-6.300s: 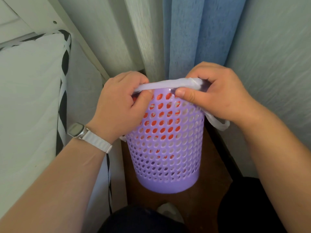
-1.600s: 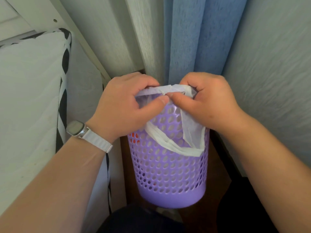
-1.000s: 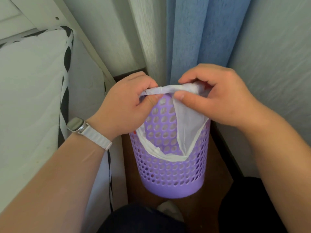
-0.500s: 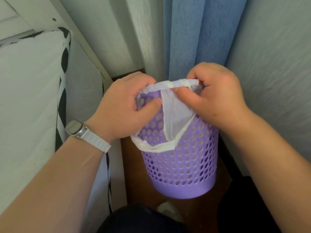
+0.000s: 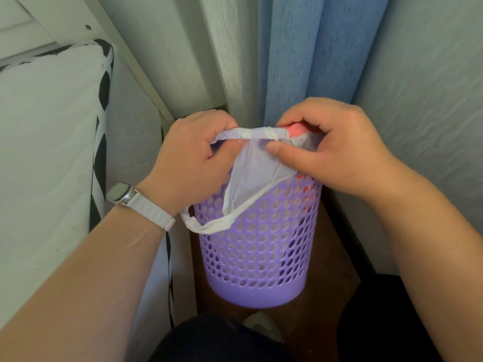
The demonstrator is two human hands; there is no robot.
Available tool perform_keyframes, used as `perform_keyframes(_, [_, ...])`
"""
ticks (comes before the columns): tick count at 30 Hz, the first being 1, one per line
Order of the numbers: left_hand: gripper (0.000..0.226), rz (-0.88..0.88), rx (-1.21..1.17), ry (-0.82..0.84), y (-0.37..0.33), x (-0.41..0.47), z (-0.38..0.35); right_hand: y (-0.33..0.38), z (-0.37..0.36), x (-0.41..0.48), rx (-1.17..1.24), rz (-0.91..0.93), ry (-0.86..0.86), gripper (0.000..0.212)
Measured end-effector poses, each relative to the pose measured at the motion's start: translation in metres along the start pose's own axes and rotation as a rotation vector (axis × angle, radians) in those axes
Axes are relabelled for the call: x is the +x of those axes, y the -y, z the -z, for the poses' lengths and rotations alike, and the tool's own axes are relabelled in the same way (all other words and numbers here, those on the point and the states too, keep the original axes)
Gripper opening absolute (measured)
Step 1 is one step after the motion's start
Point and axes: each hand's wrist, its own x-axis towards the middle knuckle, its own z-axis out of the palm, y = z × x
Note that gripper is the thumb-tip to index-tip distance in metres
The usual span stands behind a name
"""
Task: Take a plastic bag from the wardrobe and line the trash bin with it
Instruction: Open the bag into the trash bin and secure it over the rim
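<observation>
We have the thin white plastic bag [image 5: 257, 173] pinched at the near rim of the purple perforated plastic trash bin [image 5: 258, 246], which stands on the floor just below our hands. Our left hand [image 5: 193, 163] is curled closed on the rolled bag edge; our right hand [image 5: 332, 155] clamps it with thumb against fingers, a flap hanging between them down the bin's outer wall. A bag handle loop [image 5: 206, 226] dangles under our left wrist. If we tug too hard, the film may tear or the light bin may tip; if our grip loosens, the edge will likely slip off.
</observation>
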Motion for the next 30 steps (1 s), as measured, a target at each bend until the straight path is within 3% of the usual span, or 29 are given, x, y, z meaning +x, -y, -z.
perform_keyframes(5, [0.021,0.093,-0.099,-0.04,0.0,-0.002,-0.001,-0.005,0.009,0.0,0.05,-0.052,-0.026,0.019])
perform_keyframes(10, [0.02,0.107,-0.116,-0.048,-0.001,-0.003,-0.002,-0.004,0.003,-0.002,-0.006,-0.155,-0.103,0.041])
perform_keyframes(14, [0.016,-0.015,-0.061,-0.058,-0.005,-0.001,0.003,0.002,-0.007,-0.004,-0.113,-0.147,-0.185,0.039])
perform_keyframes(19, [0.028,-0.147,0.105,-0.03,-0.006,0.001,0.0,0.012,-0.018,-0.006,-0.118,-0.119,-0.225,0.037])
perform_keyframes(23, [0.017,-0.147,0.07,-0.03,-0.002,0.001,0.0,0.013,-0.02,-0.005,-0.089,-0.147,-0.164,0.036])
perform_keyframes(26, [0.02,-0.108,0.052,-0.033,0.0,0.0,-0.001,0.011,-0.011,-0.002,0.001,-0.11,-0.035,0.027])
perform_keyframes(30, [0.024,-0.03,-0.012,-0.062,0.002,0.001,0.001,0.006,0.004,0.0,0.057,-0.065,-0.002,0.022])
